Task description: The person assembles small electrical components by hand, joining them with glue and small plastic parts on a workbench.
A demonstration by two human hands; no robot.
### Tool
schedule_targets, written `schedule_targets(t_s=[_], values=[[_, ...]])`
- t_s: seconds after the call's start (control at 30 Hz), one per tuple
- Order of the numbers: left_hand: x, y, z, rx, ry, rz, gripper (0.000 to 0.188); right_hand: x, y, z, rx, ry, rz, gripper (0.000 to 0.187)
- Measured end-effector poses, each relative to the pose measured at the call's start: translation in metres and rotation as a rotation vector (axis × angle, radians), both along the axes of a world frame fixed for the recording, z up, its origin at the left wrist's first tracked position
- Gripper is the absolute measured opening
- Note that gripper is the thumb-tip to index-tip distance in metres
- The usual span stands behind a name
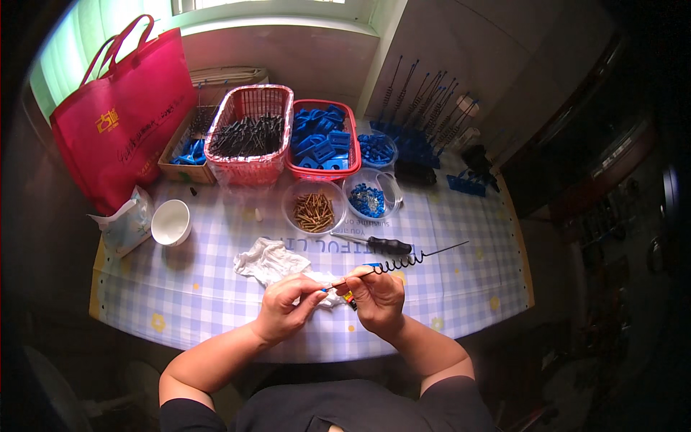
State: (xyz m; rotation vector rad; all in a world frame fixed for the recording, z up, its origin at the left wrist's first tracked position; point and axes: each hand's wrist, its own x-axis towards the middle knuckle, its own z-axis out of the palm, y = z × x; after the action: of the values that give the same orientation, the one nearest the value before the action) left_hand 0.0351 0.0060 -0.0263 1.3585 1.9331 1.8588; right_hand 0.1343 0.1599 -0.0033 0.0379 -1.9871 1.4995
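Note:
A black coiled wire [400, 263] with a long straight tail slants up to the right from my right hand [376, 301], whose thumb and fingers are closed on it. On the wire's left side, a thin brass-coloured piece [340, 284] shows between my two hands. My left hand [286, 308] pinches a small blue tip [324, 290] at that end. The two hands are close together over the front middle of the table. Behind them lies a screwdriver [385, 245] with a black handle. A crumpled white cloth [270, 261] is just beyond my left hand.
A checked tablecloth [216, 288] covers the table. Bowls of brass pieces [314, 212] and blue caps [368, 201] stand behind my hands. Farther back are a basket of black wires [250, 137], a red basket of blue parts [317, 140], a pink bag [122, 122], and upright coiled wires [432, 101].

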Motion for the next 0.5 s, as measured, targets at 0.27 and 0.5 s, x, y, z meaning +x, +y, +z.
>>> schedule_targets(t_s=[0.27,0.5], values=[[-0.0001,0.0002,-0.0011,0.005,-0.001,-0.001,0.008,-0.0001,-0.0003,0.0005,0.041,-0.017,-0.016,0.003],[-0.0002,-0.0001,-0.0001,-0.001,0.007,0.0,0.009,0.0001,0.0004,0.0003,0.053,-0.025,-0.014,0.003]])
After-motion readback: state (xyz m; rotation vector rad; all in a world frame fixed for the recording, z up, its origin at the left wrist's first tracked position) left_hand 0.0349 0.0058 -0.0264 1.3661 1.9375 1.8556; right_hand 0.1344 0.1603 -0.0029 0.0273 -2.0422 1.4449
